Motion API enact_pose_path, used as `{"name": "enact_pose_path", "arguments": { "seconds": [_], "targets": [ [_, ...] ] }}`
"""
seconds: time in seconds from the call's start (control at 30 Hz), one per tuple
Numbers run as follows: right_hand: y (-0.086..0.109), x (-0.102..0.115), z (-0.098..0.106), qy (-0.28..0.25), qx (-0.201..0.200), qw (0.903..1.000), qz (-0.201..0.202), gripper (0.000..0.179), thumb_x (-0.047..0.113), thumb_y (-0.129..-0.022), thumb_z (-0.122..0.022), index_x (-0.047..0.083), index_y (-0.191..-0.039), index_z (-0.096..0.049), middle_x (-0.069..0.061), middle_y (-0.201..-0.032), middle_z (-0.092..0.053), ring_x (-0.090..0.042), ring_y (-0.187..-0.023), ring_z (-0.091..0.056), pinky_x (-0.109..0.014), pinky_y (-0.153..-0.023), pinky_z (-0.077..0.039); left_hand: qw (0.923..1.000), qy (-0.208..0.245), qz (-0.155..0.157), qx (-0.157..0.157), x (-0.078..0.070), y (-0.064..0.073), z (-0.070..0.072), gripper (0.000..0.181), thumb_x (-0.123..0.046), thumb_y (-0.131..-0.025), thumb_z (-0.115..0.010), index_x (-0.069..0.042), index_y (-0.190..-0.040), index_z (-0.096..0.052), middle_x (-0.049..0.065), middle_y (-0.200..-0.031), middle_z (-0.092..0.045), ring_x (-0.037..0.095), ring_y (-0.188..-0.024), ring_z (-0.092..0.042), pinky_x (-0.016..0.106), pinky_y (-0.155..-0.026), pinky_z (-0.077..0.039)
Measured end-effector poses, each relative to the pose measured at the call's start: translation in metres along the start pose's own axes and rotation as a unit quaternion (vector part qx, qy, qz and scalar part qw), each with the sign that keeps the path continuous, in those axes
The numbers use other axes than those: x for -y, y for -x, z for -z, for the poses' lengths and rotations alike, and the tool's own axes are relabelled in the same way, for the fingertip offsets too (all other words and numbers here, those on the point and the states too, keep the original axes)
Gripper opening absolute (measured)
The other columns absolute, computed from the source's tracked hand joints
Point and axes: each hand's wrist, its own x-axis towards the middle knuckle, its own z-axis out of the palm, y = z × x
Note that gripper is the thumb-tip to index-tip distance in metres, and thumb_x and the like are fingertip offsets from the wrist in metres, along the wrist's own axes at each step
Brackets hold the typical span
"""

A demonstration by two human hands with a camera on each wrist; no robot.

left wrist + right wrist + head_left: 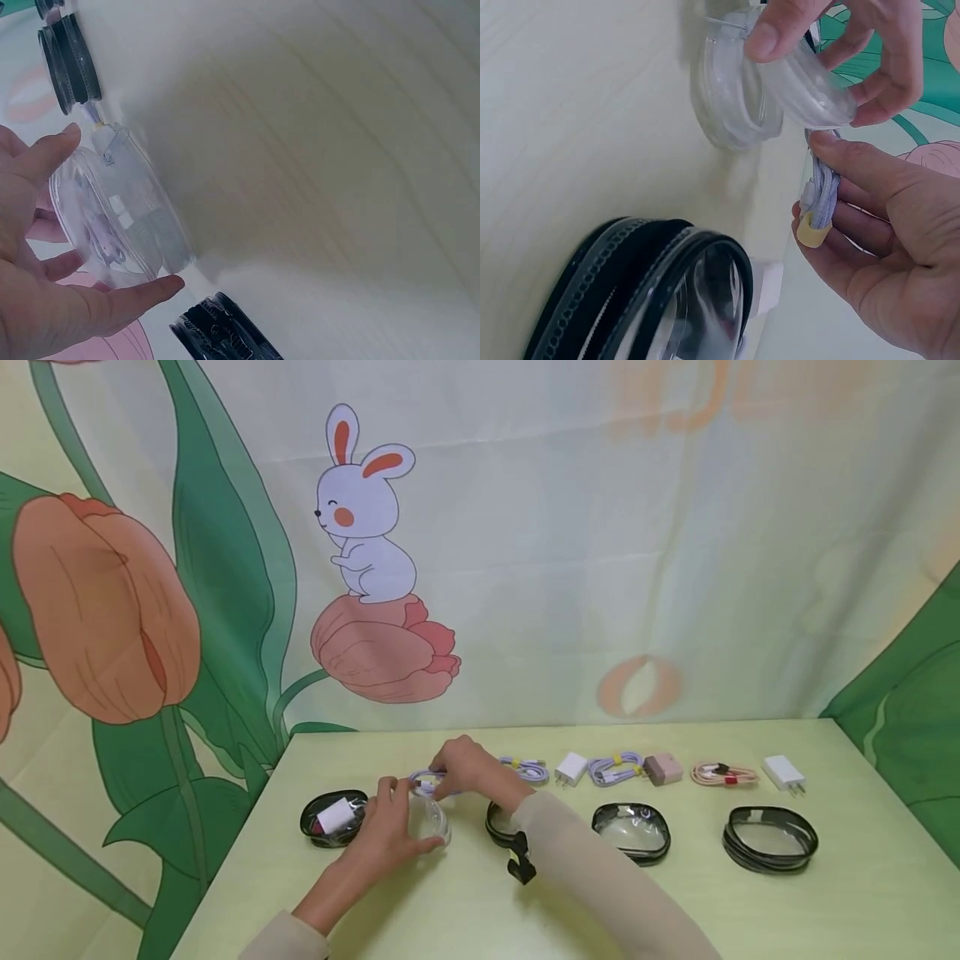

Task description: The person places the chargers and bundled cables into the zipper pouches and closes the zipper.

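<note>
Toward the left of the table, my left hand (390, 822) holds a small round clear pouch (437, 824), thumb on one side and fingers on the other. In the right wrist view its clear lid (814, 94) is lifted away from the body (731, 97). My right hand (900, 225) pinches a coiled lilac cable (823, 184) between thumb and fingers, right beside the lid's edge. A yellow tie (814, 232) wraps the coil. Through the clear wall in the left wrist view, the lilac coil (109, 244) shows close by.
Left of the pouch lies a black-rimmed clear case (313, 833) with a white charger (335, 816) inside. More black-rimmed cases (768, 860) stand to the right. Behind them are coiled cables (615, 770), white chargers (572, 768) and a pink charger (663, 769), before a printed cloth (525, 568).
</note>
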Motion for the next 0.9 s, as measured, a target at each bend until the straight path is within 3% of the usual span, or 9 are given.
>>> {"name": "enact_pose_path", "arguments": {
  "seconds": [0.07,0.13,0.3,0.43,0.6,0.73,0.9],
  "targets": [
    [0.001,0.000,0.000,0.008,0.005,1.0000,0.002,0.029,0.031,-0.083,-0.087,0.014,-0.105,-0.082,0.007,-0.089,-0.075,-0.005,-0.074,-0.057,-0.019,-0.069,-0.047,1.0000,-0.001,0.000,-0.001,0.001,-0.001,-0.001,0.095,-0.038,-0.070,-0.095,0.002,-0.138,-0.043,0.025,-0.133,-0.040,0.049,-0.109,-0.052,0.059,-0.095,-0.049],
    [0.002,0.001,0.000,0.010,0.010,0.9999,0.003,0.037,0.030,-0.083,-0.087,0.016,-0.116,-0.079,0.004,-0.103,-0.078,-0.007,-0.085,-0.065,-0.021,-0.077,-0.052,1.0000,-0.002,0.000,0.001,0.001,0.000,-0.001,0.095,-0.039,-0.070,-0.095,0.003,-0.138,-0.043,0.025,-0.134,-0.039,0.049,-0.110,-0.051,0.059,-0.095,-0.048],
    [0.005,0.001,0.001,-0.006,0.025,0.9995,0.018,0.039,0.027,-0.083,-0.087,0.018,-0.120,-0.077,0.004,-0.108,-0.077,-0.009,-0.095,-0.069,-0.021,-0.082,-0.053,1.0000,0.006,-0.003,0.000,0.001,0.001,-0.001,0.093,-0.038,-0.069,-0.095,0.001,-0.136,-0.043,0.025,-0.134,-0.037,0.049,-0.112,-0.049,0.060,-0.097,-0.047],
    [0.005,0.001,-0.001,-0.011,0.041,0.9973,0.061,0.035,0.019,-0.081,-0.087,0.020,-0.116,-0.079,0.007,-0.104,-0.077,-0.001,-0.085,-0.064,-0.016,-0.078,-0.050,0.9998,0.014,-0.011,-0.004,0.001,0.001,0.000,0.091,-0.036,-0.069,-0.095,0.000,-0.134,-0.043,0.025,-0.134,-0.036,0.049,-0.113,-0.048,0.060,-0.098,-0.046],
    [0.005,0.002,-0.009,0.002,0.058,0.9927,0.106,0.016,0.009,-0.081,-0.084,0.018,-0.094,-0.082,0.012,-0.078,-0.072,-0.003,-0.064,-0.044,-0.015,-0.061,-0.038,0.9996,0.021,-0.019,0.000,0.001,0.003,0.002,0.089,-0.034,-0.069,-0.096,-0.002,-0.134,-0.044,0.025,-0.135,-0.035,0.049,-0.115,-0.047,0.058,-0.096,-0.048],
    [0.003,0.004,-0.017,0.034,0.062,0.9926,0.099,0.011,0.006,-0.080,-0.083,0.015,-0.082,-0.077,0.012,-0.067,-0.060,-0.006,-0.063,-0.041,-0.016,-0.059,-0.035,0.9993,0.026,-0.026,0.002,0.002,0.005,0.002,0.086,-0.032,-0.069,-0.096,-0.003,-0.132,-0.045,0.023,-0.135,-0.036,0.048,-0.116,-0.047,0.057,-0.096,-0.048],
    [-0.001,0.008,-0.022,0.072,0.069,0.9919,0.079,0.009,0.010,-0.080,-0.083,0.016,-0.086,-0.078,0.011,-0.069,-0.060,-0.007,-0.066,-0.045,-0.018,-0.061,-0.039,0.9990,0.029,-0.035,-0.004,0.004,0.005,0.002,0.084,-0.029,-0.068,-0.096,-0.002,-0.130,-0.045,0.021,-0.132,-0.036,0.048,-0.113,-0.047,0.056,-0.096,-0.047]
  ]
}}
